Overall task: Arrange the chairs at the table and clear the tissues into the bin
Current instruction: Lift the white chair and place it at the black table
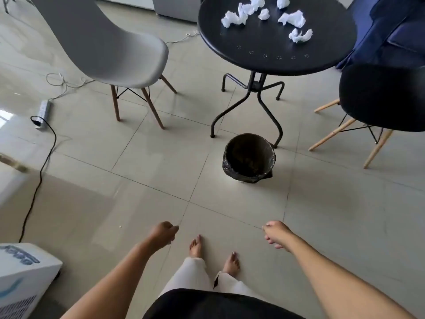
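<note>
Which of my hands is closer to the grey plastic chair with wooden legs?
Left. The left hand is below the grey plastic chair, slightly to its right; the right hand is farther right, beneath the bin-lined black bucket.

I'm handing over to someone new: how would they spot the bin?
Start at the round black table holding crumpled tissues. On the tiled floor by its nearest legs stands the bin. It alone is a small round open tub, lined with a black plastic bag.
</note>
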